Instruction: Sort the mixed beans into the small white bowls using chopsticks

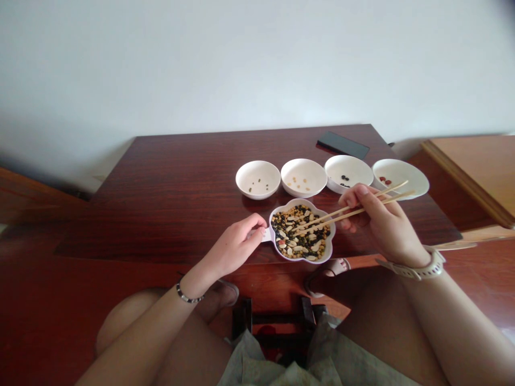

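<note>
We sit at a dark wooden surface [181, 177] with a black phone [343, 145] at its far edge. In a row stand four white bowls: the first [258, 179] holds a few green beans, the second [303, 177] yellow ones, the third [348, 172] black ones, the fourth [400, 178] red (only a handful each). The flower-shaped dish [302, 231] remains heaped with mixed beans, so we judge most sorting undone. Our left hand [237, 247] pinches its handle; our right hand [380, 222] grips chopsticks [350, 211], tips among the beans. No writing is legible.
</note>
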Action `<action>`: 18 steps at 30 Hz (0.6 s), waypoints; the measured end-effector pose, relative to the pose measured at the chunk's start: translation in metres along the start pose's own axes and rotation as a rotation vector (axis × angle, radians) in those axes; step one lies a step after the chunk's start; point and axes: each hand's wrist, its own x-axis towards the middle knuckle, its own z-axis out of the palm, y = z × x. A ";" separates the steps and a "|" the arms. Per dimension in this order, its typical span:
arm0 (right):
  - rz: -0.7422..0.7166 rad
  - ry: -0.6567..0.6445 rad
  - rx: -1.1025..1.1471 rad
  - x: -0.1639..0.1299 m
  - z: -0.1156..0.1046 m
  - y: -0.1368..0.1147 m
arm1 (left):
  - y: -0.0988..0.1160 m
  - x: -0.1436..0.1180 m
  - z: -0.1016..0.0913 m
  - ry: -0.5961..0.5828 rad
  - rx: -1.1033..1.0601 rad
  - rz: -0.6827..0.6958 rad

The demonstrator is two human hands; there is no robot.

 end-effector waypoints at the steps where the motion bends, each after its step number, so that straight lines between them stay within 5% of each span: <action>1: -0.003 0.002 0.005 0.000 0.000 -0.001 | 0.000 0.000 0.000 0.001 0.001 0.000; 18: -0.091 0.089 0.007 0.003 -0.005 -0.001 | -0.001 -0.001 -0.001 -0.007 0.002 -0.003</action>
